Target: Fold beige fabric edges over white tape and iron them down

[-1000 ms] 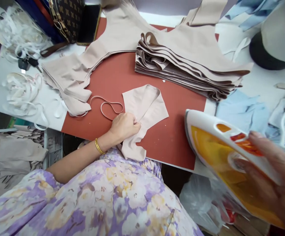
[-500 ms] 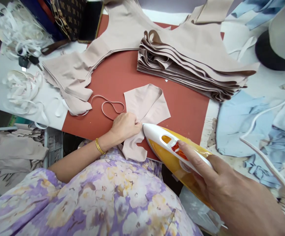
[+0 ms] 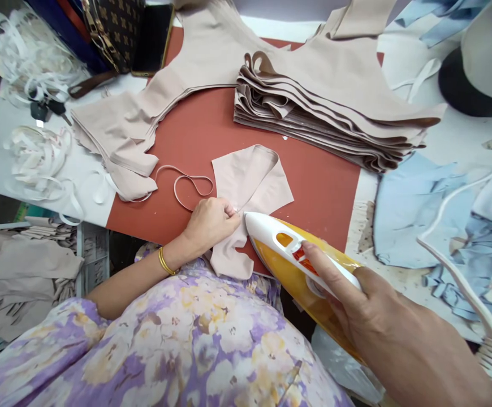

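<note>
A beige fabric piece lies near the front edge of the red-brown board, its lower part hanging over the edge towards my lap. My left hand is closed in a pinch on this fabric at its narrow middle. My right hand is wrapped round a yellow and white iron, forefinger by the red buttons. The iron's tip rests at the fabric, just right of my left fingertips. A thin beige strip loops on the board left of the fabric.
Stacked beige fabric lies at the back, with more beige pieces at the left. White ribbons, keys, a bag and a phone are farther left. Blue fabric and the iron's white cord lie right. A crate stands lower left.
My left hand has shifted slightly left and down, its fingers still pinched at the fabric. The iron has moved very slightly left. The fabric stays almost in place.
</note>
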The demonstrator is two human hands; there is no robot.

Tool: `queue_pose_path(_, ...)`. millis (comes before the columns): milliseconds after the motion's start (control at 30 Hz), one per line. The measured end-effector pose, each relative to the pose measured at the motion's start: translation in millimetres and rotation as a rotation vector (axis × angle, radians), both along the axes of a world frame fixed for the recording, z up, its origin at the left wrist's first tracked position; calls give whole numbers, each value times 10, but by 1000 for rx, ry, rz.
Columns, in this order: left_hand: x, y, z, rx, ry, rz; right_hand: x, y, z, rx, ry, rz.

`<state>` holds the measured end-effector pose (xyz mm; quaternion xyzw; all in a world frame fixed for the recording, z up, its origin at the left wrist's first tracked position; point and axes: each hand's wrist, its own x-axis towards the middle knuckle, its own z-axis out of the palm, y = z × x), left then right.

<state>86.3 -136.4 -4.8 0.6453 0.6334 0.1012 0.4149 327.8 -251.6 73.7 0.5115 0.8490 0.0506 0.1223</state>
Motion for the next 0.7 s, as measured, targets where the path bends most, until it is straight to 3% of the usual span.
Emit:
queue_pose_path(133,-33,9,40,-4,-15,-23,-82,9,-21,47,66,-6)
queue_pose_path(233,-70,46,124,84,-12,-99,-146,27,-26,56,75,-31)
queue_pose_path(300,-78,103,201,211,-43,-266,-175,39,-23,51,62,-56)
queue_pose_path(367,-61,186,283,311,-108,-527,-196,45,-16,33,48,-70)
queue_pose_path(467,10,336,371,323,-138,-823,-228,38,-12,-12,46,-85)
queue_pose_path(700,205,575,347,201,-31,-885,-292,0,-50,0,137,-210)
